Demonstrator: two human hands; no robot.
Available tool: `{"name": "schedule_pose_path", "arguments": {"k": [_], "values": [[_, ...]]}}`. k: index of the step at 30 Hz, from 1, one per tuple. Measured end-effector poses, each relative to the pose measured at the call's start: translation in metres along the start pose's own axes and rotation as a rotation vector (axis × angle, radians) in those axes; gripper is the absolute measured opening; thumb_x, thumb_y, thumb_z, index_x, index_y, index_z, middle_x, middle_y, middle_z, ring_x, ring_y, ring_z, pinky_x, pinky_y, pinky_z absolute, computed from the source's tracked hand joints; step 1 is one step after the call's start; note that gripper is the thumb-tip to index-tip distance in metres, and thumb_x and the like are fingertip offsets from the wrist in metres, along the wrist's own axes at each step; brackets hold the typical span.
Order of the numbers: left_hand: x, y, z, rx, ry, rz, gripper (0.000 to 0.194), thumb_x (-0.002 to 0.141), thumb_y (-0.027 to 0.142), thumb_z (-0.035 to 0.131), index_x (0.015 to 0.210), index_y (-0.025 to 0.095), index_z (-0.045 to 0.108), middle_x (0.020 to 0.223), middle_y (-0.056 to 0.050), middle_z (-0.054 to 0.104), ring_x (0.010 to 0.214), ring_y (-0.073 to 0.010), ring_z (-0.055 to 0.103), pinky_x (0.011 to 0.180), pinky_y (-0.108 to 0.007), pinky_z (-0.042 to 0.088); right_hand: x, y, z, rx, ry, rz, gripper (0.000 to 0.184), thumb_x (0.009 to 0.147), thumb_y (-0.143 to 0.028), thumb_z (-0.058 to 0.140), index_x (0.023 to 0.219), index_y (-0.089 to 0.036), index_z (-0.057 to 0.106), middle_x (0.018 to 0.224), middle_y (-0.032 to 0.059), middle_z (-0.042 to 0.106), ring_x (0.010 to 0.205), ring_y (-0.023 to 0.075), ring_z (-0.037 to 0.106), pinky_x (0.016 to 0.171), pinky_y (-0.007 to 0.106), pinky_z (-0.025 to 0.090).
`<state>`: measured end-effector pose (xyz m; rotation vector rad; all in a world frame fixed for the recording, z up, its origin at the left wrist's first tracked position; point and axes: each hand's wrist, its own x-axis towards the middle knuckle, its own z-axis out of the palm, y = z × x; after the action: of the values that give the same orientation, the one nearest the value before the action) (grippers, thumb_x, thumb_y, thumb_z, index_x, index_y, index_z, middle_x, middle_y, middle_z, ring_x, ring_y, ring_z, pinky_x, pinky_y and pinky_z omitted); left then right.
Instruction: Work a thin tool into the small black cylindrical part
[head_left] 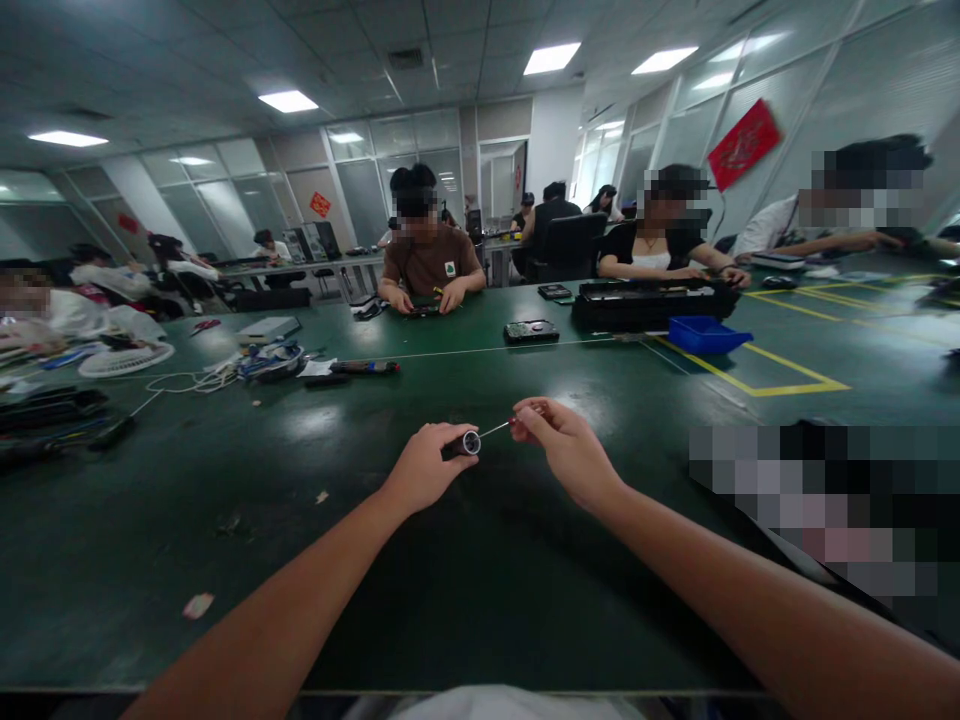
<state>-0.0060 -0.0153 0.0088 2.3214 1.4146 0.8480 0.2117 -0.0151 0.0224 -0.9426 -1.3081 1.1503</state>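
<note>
Dark tube: one, over the green table, round end facing the wearer. Thin screwdriver: one, tip at the tube's rim; contact unclear. Possible faults: tip skidding off the rim, from the slanting approach, into the left fingers close by; tube twisting, from a grip only by its sides. Left hand: forearm angled inward, thumb and fingers pinching the tube. Right hand: wrist bent inward, fingertips pinching the screwdriver's handle.
</note>
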Motion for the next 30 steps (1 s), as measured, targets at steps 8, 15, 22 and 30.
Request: {"name": "schedule_pose_path", "arguments": {"k": [8, 15, 22, 30], "values": [[0.005, -0.004, -0.001, 0.1, -0.048, 0.022, 0.034, 0.084, 0.026, 0.069, 0.117, 0.028, 0.066, 0.113, -0.003, 0.069, 0.105, -0.0238, 0.059, 0.1, -0.046, 0.036, 0.008, 0.01, -0.004, 0.303, 0.158, 0.226, 0.016, 0.08, -0.034, 0.067, 0.08, -0.019, 0.062, 0.073, 0.0006, 0.059, 0.066, 0.0132, 0.055, 0.066, 0.03, 0.051], [0.004, 0.0, 0.0, 0.111, -0.045, 0.036, 0.036, 0.083, 0.024, 0.07, 0.118, 0.029, 0.066, 0.115, -0.003, 0.068, 0.108, -0.0233, 0.058, 0.1, -0.045, 0.035, 0.004, 0.013, -0.001, 0.122, 0.054, 0.045, 0.025, 0.082, -0.043, 0.065, 0.089, -0.02, 0.061, 0.083, 0.0011, 0.062, 0.074, 0.0147, 0.059, 0.072, 0.032, 0.051], [0.003, 0.0, -0.002, 0.084, 0.033, 0.021, 0.036, 0.081, 0.024, 0.073, 0.117, 0.028, 0.066, 0.115, -0.002, 0.068, 0.108, -0.0227, 0.058, 0.103, -0.046, 0.035, 0.001, 0.01, -0.003, -0.078, -0.001, -0.09, 0.02, 0.089, -0.041, 0.057, 0.092, -0.021, 0.058, 0.081, 0.0012, 0.063, 0.073, 0.016, 0.061, 0.074, 0.035, 0.05], [0.003, 0.002, -0.002, 0.066, 0.036, 0.018, 0.036, 0.081, 0.024, 0.074, 0.116, 0.027, 0.067, 0.116, -0.002, 0.069, 0.108, -0.0236, 0.059, 0.1, -0.045, 0.038, -0.002, 0.005, 0.0, -0.19, -0.022, -0.106, 0.017, 0.089, -0.037, 0.054, 0.092, -0.021, 0.058, 0.08, 0.0024, 0.066, 0.074, 0.0167, 0.064, 0.073, 0.035, 0.052]]}}
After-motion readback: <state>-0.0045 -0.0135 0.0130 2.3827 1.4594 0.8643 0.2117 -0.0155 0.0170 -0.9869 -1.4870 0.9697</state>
